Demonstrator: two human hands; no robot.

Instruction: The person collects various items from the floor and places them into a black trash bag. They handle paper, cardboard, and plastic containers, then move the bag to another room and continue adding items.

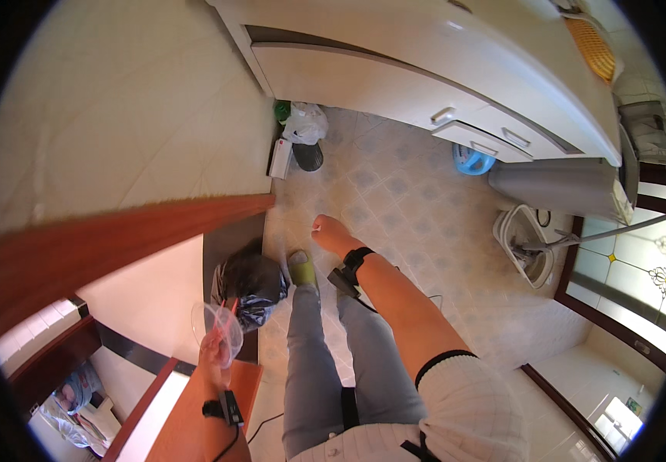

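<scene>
My left hand (213,349) grips clear round plastic containers (226,332), at the lower left beside a black plastic bag (252,283). Thin red sticks or strips (230,306) show by the containers' rim; whether they are in the hand cannot be told. My right hand (333,234) is out over the tiled floor with its fingers curled into a fist. A small pale spot shows at its fingers, too small to identify. Dark bands with small devices circle both wrists.
By the wall stand a dark bin (308,157), a white plastic bag (305,123) and a white box (280,159). White cabinets (367,86) run along the far side. A blue jug (473,160), a grey bin (552,185) and a mop bucket (523,245) stand right. An orange-brown tabletop (240,387) is lower left.
</scene>
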